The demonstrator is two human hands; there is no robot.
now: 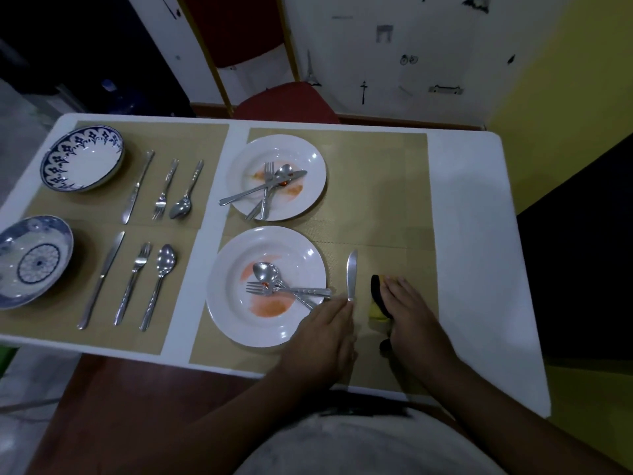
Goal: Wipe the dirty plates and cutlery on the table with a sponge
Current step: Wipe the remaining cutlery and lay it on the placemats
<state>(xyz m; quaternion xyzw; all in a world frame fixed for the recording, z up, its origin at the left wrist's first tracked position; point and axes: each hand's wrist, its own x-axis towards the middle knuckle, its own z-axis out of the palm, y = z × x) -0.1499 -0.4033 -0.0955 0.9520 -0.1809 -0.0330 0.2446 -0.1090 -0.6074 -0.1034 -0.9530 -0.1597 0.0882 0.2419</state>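
Two hands at the table's (472, 234) near edge: left hand (325, 334) grips the table knife (351, 274) handle beside the nearer dirty plate (233, 323); right hand (412, 313) covers the sponge (375, 311), grip indiscernible, bare tabletop reaching the right edge.

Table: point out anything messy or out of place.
The far plate and near plate on the right are smeared orange, with cutlery heaped crosswise on them; the left settings lie in neat rows.

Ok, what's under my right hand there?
A yellow sponge with a dark scouring side lies under the right hand, on the placemat. Only its left edge shows; the palm and fingers cover the rest.
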